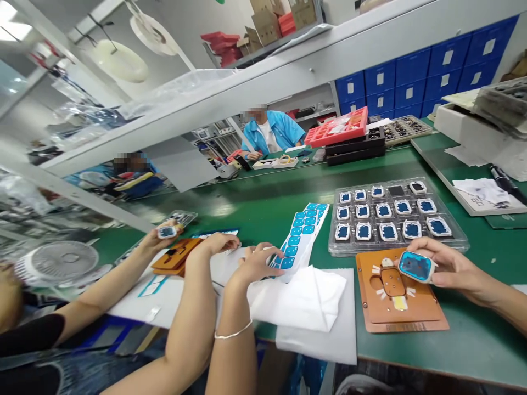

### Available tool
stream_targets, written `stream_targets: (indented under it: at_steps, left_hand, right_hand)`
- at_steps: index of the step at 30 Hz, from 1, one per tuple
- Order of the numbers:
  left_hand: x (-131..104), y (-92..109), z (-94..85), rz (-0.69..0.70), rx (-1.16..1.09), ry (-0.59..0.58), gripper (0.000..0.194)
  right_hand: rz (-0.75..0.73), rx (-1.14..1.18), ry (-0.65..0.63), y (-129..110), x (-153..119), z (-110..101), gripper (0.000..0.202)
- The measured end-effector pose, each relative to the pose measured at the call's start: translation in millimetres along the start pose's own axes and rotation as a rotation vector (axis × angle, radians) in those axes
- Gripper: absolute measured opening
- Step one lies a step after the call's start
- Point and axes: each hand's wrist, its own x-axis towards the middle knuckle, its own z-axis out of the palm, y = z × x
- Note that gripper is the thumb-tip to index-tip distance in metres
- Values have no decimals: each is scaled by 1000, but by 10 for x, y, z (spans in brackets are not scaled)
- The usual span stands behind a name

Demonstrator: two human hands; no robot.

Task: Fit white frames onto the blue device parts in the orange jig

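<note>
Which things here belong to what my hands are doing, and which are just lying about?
In use: right hand holding blue-faced part; left hand on sticker sheet; orange jig; tray of parts.
Lying about: fan; red tray; pen; white cloth.

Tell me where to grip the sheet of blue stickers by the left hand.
Take the white sheet of blue rounded-square stickers by its bare far white edge, from the far end: it lies flat on the green table, and the left hand covers its near end.
</note>
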Motion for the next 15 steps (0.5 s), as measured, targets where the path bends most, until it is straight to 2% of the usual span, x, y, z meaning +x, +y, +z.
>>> stream_targets:
  at_steps: [6, 15]
  left_hand:
    - [101, 43, -6, 47, -11, -15, 32]
    - [99, 100, -86, 127, 10, -28, 35]
  right_hand:
    - [-16, -38, -23, -6, 6, -32, 48]
    - [5, -52, -26, 17, 28, -65, 52]
